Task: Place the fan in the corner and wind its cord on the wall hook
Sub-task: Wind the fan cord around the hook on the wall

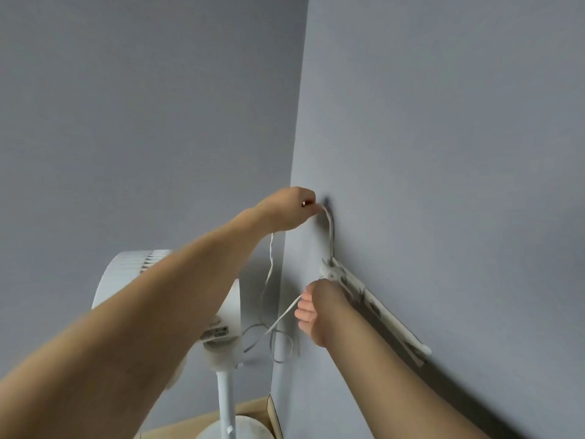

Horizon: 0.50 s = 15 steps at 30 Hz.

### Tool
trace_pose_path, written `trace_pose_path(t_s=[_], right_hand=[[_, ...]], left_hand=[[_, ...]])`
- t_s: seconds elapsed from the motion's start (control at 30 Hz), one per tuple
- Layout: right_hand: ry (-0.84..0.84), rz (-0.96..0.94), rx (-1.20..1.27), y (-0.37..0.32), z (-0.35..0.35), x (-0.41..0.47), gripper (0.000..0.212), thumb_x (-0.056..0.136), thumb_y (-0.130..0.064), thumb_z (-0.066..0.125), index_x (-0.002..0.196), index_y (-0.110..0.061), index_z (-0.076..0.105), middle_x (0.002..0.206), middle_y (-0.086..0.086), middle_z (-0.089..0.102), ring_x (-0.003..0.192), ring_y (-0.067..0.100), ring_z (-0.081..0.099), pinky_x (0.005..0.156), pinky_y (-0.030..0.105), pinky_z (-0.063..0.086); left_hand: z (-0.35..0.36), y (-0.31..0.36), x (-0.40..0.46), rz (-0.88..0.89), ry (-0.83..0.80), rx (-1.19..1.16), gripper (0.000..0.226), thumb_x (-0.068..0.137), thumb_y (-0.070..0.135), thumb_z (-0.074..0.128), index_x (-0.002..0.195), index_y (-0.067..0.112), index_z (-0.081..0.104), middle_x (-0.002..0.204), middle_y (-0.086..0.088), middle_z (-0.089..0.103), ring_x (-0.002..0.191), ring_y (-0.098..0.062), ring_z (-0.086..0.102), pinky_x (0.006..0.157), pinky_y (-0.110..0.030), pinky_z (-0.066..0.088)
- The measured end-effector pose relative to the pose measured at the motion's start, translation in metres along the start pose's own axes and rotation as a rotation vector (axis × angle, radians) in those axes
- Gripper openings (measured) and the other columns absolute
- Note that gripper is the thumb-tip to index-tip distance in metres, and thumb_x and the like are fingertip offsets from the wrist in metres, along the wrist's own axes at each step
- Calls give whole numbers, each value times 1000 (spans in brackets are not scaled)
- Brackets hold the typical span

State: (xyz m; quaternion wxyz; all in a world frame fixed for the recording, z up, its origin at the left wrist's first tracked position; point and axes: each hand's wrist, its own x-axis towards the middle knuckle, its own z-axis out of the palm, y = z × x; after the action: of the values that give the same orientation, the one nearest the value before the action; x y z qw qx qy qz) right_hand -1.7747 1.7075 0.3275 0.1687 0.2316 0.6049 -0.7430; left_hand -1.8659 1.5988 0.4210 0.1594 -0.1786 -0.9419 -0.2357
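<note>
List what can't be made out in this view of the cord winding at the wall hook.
- Wall hook: head view, a small dark blur beside the left hand; its shape is unclear.
- Cord: its plug end cannot be seen.
- Right hand: its grip on the cord is turned away from the camera.
- Fan: the left forearm hides its front; the frame's bottom edge cuts off its base.
- White object hanging on the wall: too blurred to identify.
</note>
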Motion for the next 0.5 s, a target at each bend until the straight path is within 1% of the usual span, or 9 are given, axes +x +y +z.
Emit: trace_pose_path(t_s=[0.03,0.07,0.1,0.17,0.23,0.27,0.33,0.4,0.5], right_hand=[[-37,12,-49,-3,-1,-5,32,89,-9,35,58,-16,31,46,9,44,60,39,56,59,28,52],[-93,12,-62,-3,-1,-12,30,89,-9,34,60,-14,35,58,19,58,87,45,65,82,28,57],[-137,-4,-70,-9,-4,-19,28,91,-9,34,65,-9,45,80,29,68,105,44,62,94,28,52],[-174,-128,-64,-22,-7,-30,30,95,-7,34,87,8,59,89,38,63,94,40,66,85,30,54],[-61,-463,-63,-32,-10,-38,22,92,-3,38,81,0,56,73,23,61,64,30,62,63,27,53],[41,-628,-116,-37,-11,-41,21,89,-4,39,81,-7,58,78,15,63,68,29,61,65,29,51],[241,-879,-251,-50,-15,-50,30,88,-8,39,107,-12,61,110,7,65,100,28,61,87,34,50],[260,-986,-365,-64,-13,-56,43,89,-6,40,131,-11,47,131,8,55,119,27,53,96,30,42],[155,-950,-636,-86,0,-54,39,88,-8,46,127,-4,46,121,14,58,107,30,54,84,26,37]], left_hand=[[-9,10,-2,64,23,108,35,98,40,49,75,13,48,62,4,45,61,-20,41,51,-28,30],[-18,16,-4,126,43,214,34,97,40,49,75,15,47,62,5,45,62,-20,41,51,-28,29],[-29,24,-4,184,61,316,31,96,39,51,76,16,46,62,5,45,63,-20,42,50,-28,28],[-48,33,-3,258,58,496,24,93,36,57,81,18,48,64,6,46,67,-22,46,52,-29,30],[-66,44,-2,288,20,646,18,92,29,60,84,18,48,70,3,49,71,-24,49,57,-31,34],[-72,47,-1,294,29,706,15,91,23,59,84,18,46,75,0,53,74,-26,51,59,-32,37],[-86,54,0,324,94,827,14,88,8,51,84,18,42,83,-7,58,76,-30,52,62,-33,37],[-97,62,-1,361,185,905,17,87,2,44,87,19,40,86,-8,60,78,-31,51,65,-32,33],[-112,74,-1,419,315,952,16,90,5,48,100,16,51,89,-5,63,89,-30,55,69,-31,30]])
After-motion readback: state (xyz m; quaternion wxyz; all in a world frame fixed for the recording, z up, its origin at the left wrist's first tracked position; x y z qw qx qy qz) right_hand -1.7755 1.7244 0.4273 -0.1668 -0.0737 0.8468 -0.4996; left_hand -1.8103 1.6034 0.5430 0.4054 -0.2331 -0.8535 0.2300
